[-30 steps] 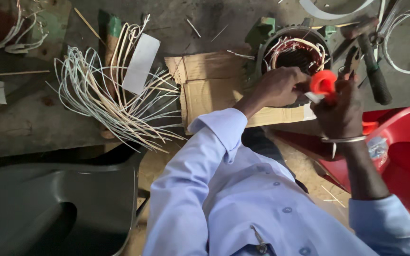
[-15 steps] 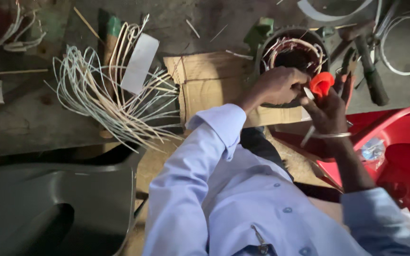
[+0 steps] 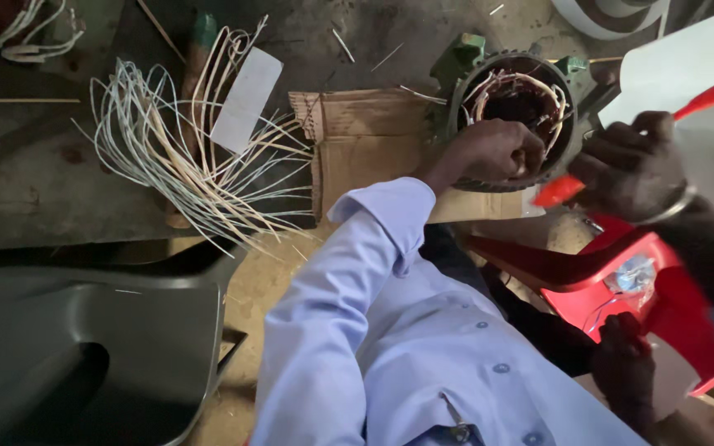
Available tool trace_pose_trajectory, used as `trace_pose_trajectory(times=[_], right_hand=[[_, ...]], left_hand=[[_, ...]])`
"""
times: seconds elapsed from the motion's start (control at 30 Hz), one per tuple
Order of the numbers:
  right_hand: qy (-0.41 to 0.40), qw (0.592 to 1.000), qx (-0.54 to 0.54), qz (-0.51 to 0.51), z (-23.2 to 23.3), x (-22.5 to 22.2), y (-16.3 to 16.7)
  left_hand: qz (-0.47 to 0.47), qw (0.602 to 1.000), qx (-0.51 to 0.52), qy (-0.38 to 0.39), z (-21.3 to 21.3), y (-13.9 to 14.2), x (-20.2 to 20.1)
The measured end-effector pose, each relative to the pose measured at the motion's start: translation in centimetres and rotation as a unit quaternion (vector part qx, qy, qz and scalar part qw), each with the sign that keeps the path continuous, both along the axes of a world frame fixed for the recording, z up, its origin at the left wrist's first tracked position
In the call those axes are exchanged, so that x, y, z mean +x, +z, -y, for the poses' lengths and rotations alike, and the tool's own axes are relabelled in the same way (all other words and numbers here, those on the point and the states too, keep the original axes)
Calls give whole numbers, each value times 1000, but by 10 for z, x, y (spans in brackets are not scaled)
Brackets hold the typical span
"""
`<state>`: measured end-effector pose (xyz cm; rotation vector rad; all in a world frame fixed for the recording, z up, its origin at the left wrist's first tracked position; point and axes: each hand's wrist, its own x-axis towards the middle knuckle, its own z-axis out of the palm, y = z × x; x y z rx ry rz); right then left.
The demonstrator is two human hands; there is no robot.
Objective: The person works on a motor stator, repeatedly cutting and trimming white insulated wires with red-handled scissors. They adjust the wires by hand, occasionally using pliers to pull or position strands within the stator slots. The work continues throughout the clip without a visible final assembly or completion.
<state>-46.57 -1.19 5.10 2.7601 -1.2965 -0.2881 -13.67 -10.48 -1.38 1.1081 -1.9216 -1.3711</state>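
On the workbench, one stator (image 3: 522, 99) (left hand (image 3: 497, 153) clenched inside), right hand (image 3: 630, 169) gripping one red tool (image 3: 559, 192).

Lighting is dim and uneven. Daylight enters from the upper right, where a white sheet (image 3: 687, 74) is overexposed and featureless. The grey chair (image 3: 84, 355) at the lower left lies in deep shadow. The right hand (image 3: 634, 169) is underexposed and slightly motion-blurred. The pale wire bundle (image 3: 183, 157) stays reasonably sharp. Wide-angle stretching shows at the frame edges.
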Motion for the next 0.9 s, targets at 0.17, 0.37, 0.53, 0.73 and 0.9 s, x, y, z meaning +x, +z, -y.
trace_pose_trajectory(times=[0.17,0.37,0.53,0.73,0.9], right_hand=[[-105,991,75,-40,-68,-46,20],[441,896,44,1,143,72,26],[240,968,77,-5,126,61,74],[-379,755,341,412,60,78,-2],[-464,528,425,571,34,122,-25]], left_hand=[[-21,1000,-11,7,0,-2,-2],[11,1000,-14,20,-1,1,-3],[-14,1000,-10,1,0,4,0],[-10,1000,16,23,-3,12,0],[33,999,-3,29,-8,14,3]])
